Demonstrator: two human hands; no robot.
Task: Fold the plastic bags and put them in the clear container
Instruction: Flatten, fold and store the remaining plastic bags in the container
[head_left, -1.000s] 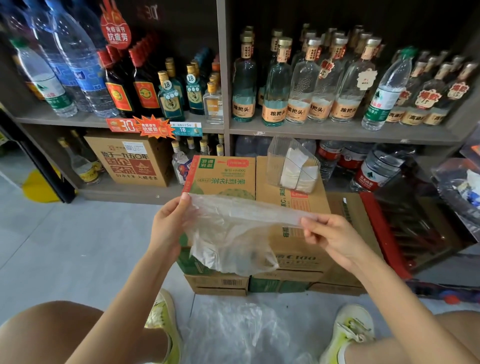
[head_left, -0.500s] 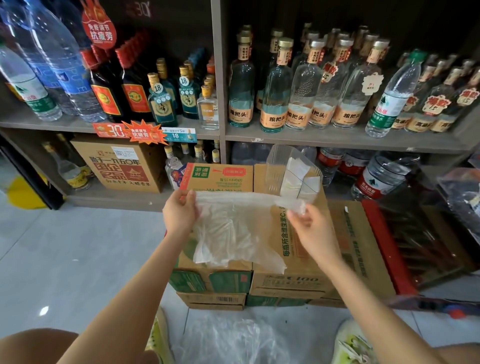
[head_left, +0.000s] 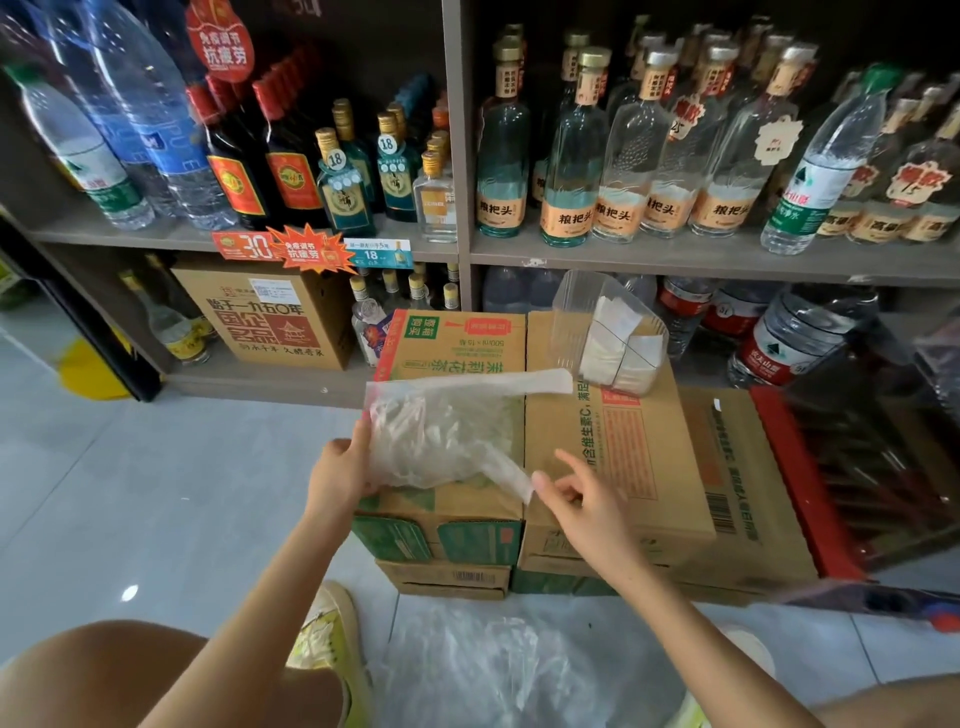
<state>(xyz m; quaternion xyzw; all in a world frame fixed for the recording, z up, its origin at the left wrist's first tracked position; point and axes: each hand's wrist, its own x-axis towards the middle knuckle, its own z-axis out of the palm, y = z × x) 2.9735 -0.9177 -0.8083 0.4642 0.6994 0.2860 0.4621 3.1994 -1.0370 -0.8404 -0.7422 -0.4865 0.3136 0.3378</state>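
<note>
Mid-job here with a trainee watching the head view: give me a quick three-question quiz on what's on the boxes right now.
1. True or false: the clear container stands on the shelf among the bottles.
2. The left hand grips the plastic bag at its: A) left edge; B) top strip; C) middle.
3. What already sits inside the container?

Key
1. False: it stands on a cardboard box.
2. A.
3. Folded white bags.
</note>
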